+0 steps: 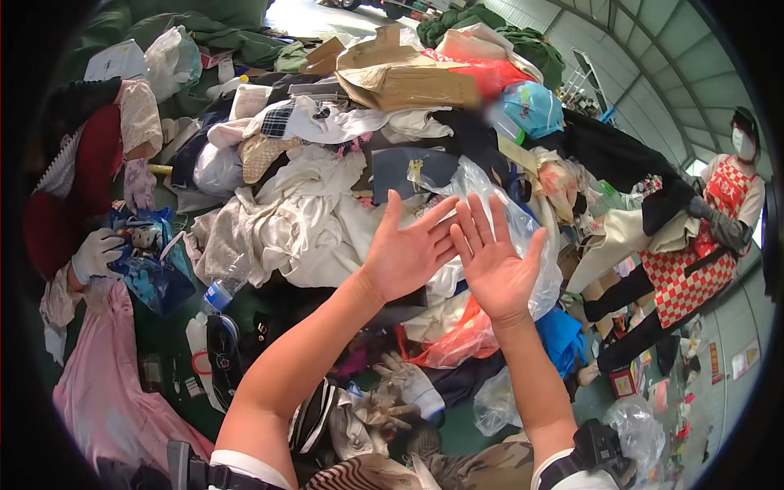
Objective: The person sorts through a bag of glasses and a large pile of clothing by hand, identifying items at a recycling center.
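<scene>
My left hand (pixel 410 251) is raised with its palm toward me, fingers stretched out and holding nothing. Beside it my right hand (pixel 500 273) is also palm-up and spread, its fingertips close to or overlapping those of the left. Below and behind both hands lies a heap of mixed items. A crumpled white cloth (pixel 306 216) is nearest my left hand. A clear plastic bag (pixel 539 282) shows behind my right hand, with a red plastic bag (pixel 457 339) lower down. Beyond the fingertips is a dark flat piece (pixel 392 167).
A co-worker in a red checked apron (pixel 719 200) stands at the right, gloved and holding cloth. At the left, another person's white-gloved hand (pixel 98 255) touches a blue bag (pixel 155 278). Cardboard (pixel 408 86) tops the heap; work gloves (pixel 412 384) lie near me.
</scene>
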The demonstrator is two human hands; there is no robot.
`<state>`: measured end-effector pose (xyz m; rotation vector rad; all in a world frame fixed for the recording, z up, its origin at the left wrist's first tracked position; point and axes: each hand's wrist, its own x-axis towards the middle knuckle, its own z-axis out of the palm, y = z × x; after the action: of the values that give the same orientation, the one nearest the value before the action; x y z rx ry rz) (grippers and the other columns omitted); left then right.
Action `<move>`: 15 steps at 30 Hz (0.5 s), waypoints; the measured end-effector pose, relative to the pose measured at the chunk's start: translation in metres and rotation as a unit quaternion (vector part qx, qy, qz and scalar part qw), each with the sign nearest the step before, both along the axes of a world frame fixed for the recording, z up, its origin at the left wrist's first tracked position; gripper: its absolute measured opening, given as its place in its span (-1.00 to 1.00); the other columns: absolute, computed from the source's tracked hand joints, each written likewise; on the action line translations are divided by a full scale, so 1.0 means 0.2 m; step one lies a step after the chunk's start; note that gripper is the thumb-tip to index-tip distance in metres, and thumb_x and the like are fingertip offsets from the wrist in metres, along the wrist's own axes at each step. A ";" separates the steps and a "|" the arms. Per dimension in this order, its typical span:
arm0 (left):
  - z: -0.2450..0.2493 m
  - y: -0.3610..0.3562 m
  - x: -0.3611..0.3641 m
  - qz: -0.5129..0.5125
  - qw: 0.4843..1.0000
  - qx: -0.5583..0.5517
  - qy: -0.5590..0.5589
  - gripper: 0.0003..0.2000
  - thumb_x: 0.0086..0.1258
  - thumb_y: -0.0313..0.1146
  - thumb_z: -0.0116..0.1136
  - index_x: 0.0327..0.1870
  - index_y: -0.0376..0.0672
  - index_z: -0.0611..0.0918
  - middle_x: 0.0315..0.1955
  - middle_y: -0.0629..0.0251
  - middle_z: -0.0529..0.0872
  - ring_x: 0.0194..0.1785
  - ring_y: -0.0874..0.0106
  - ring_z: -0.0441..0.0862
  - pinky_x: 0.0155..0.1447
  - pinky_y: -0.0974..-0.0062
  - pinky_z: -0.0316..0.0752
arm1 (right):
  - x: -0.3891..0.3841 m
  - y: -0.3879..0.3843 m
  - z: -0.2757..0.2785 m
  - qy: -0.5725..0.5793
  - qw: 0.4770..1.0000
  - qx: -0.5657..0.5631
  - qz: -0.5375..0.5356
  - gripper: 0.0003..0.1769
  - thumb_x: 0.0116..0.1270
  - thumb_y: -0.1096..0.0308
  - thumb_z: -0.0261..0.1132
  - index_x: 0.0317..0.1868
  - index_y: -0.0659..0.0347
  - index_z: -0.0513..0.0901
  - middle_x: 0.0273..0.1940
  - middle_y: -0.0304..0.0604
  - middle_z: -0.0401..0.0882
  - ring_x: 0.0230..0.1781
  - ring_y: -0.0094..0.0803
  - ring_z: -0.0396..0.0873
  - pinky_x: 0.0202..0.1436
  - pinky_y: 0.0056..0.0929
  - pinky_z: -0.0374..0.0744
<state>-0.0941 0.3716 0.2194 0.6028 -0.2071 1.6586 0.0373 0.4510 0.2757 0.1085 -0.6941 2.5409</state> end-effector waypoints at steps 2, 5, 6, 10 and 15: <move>-0.03 -0.03 -0.02 0.011 1.000 -0.020 0.006 -0.06 0.24 0.46 -0.48 0.43 -0.20 0.00 0.40 0.18 0.07 0.45 0.30 0.00 0.50 0.33 -0.18 | -0.01 0.00 -0.02 -0.005 1.000 0.015 0.014 -0.15 0.28 -0.33 -0.07 0.34 0.18 0.24 0.40 0.02 0.07 0.45 -0.10 -0.06 0.48 -0.11 -0.03; -0.05 -0.07 -0.06 0.030 0.999 -0.032 0.027 -0.07 0.24 0.46 -0.51 0.42 -0.19 0.05 0.38 0.19 0.12 0.42 0.30 0.07 0.48 0.32 -0.13 | -0.05 -0.02 -0.05 -0.012 0.998 0.033 0.043 -0.17 0.29 -0.33 -0.09 0.36 0.13 0.22 0.40 0.00 0.06 0.45 -0.11 -0.04 0.48 -0.08 -0.03; -0.06 -0.08 -0.08 0.030 0.999 -0.033 0.027 -0.08 0.25 0.46 -0.53 0.41 -0.18 0.10 0.36 0.15 0.17 0.40 0.30 0.11 0.46 0.32 -0.08 | -0.06 -0.02 -0.06 -0.013 0.998 0.028 0.051 -0.16 0.28 -0.34 -0.10 0.34 0.16 0.24 0.39 0.04 0.08 0.45 -0.07 -0.05 0.47 -0.06 -0.03; -0.08 -0.14 -0.14 0.084 0.994 -0.049 0.050 -0.07 0.23 0.47 -0.52 0.41 -0.17 0.09 0.37 0.09 0.14 0.40 0.27 0.10 0.46 0.31 -0.06 | -0.10 -0.04 -0.09 -0.023 0.997 0.049 0.060 -0.13 0.28 -0.35 -0.10 0.33 0.22 0.25 0.37 0.09 0.10 0.44 -0.07 -0.02 0.47 -0.10 0.00; -0.07 -0.16 -0.15 0.077 0.996 -0.044 0.016 -0.07 0.23 0.47 -0.49 0.43 -0.14 0.04 0.38 0.08 0.10 0.42 0.27 0.07 0.47 0.32 -0.10 | -0.12 -0.05 -0.09 -0.025 0.998 0.020 0.050 -0.13 0.28 -0.34 -0.09 0.32 0.24 0.26 0.37 0.09 0.12 0.43 -0.08 0.02 0.47 -0.16 0.04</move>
<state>-0.1238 0.3404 0.2054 0.5891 -0.0646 1.7946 0.0143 0.4414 0.2573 0.0950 -0.7788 2.6335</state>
